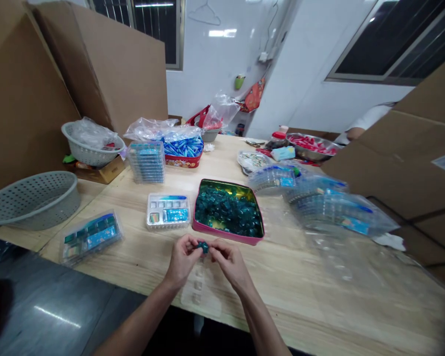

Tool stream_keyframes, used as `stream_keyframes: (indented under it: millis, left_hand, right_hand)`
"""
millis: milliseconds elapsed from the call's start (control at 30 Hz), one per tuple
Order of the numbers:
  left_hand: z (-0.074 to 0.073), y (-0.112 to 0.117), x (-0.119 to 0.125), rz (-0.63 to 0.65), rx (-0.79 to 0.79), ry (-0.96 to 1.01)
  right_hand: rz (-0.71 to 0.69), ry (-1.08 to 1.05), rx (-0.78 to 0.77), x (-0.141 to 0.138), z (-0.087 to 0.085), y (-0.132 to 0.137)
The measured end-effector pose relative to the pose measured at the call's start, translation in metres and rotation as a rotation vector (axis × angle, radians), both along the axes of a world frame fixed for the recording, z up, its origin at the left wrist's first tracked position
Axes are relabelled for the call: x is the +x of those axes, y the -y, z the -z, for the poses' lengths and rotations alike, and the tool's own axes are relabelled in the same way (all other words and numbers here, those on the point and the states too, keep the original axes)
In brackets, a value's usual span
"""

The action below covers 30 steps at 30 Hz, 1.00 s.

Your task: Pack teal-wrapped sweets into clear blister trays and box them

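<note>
Gap between left hand (pixel 185 259) and right hand (pixel 230 262) filled by teal piece (pixel 203 247). Transparent tray (pixel 200 291) lying directly beneath hands. Way forward blocked by pink tin (pixel 226 238). Only narrow slot left between tin and white tray (pixel 168 226). Wider passage found between white tray and filled tray (pixel 91 237). Way right of tin obstructed by plastic tray heap (pixel 330 212) on wooden table (pixel 282 296). Far right closed off by cardboard sheet (pixel 393 163); far left by grey basket (pixel 40 212).
</note>
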<state>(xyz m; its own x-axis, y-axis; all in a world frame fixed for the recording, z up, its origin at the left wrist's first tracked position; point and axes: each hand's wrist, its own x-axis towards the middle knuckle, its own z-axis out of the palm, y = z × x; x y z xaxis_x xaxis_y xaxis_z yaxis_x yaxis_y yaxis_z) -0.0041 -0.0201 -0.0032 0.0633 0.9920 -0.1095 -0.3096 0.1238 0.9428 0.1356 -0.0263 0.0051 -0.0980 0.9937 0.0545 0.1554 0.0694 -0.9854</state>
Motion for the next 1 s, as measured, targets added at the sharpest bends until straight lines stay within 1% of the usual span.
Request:
stream_keyframes:
  millis: [67,167,233,333,400,467,533,600,667,767,833,867,933,1000]
  left_hand:
    - [0.005,0.001,-0.001,0.018,0.055,-0.038]
    - [0.013,0.002,-0.002,0.039,0.1,-0.097]
    - [0.016,0.002,-0.004,0.014,0.092,-0.15]
    - [0.014,0.002,-0.009,-0.047,0.068,-0.175]
    - [0.01,0.002,-0.014,-0.052,0.009,-0.106]
    - [0.005,0.0,-0.018,-0.006,-0.102,0.016]
    - [0.003,-0.001,-0.02,0.058,-0.22,0.136]
    - [0.004,-0.003,-0.021,0.087,-0.292,0.215]
    - [0.007,-0.006,-0.021,0.059,-0.314,0.253]
    - [0.009,-0.011,-0.025,-0.053,-0.313,0.273]
    - [0.008,-0.013,-0.03,-0.087,-0.31,0.269]
    - [0.006,-0.012,-0.032,-0.069,-0.305,0.262]
    - [0.002,-0.008,-0.035,0.018,-0.281,0.243]
    - [-0.002,-0.003,-0.034,0.131,-0.251,0.232]
  right_hand:
    - [-0.011,0.0,-0.009,-0.003,0.003,0.002]
    - [0.061,0.021,0.022,-0.007,0.006,0.003]
    - [0.099,0.061,0.056,-0.01,0.006,0.004]
    - [0.059,0.098,0.09,-0.012,0.003,0.006]
    - [0.01,0.089,0.107,-0.012,0.001,0.008]
    - [-0.018,0.078,0.143,-0.013,0.0,0.01]
    - [-0.016,0.088,0.207,-0.016,0.0,0.012]
    - [0.003,0.119,0.283,-0.019,0.001,0.016]
    - [0.022,0.149,0.356,-0.022,0.002,0.021]
    - [0.06,0.147,0.413,-0.024,0.001,0.029]
    - [0.104,0.079,0.356,-0.023,0.0,0.031]
    - [0.114,0.021,0.289,-0.022,0.001,0.031]
    - [0.1,-0.124,0.119,-0.019,0.003,0.027]
    - [0.048,-0.248,-0.029,-0.016,0.006,0.021]
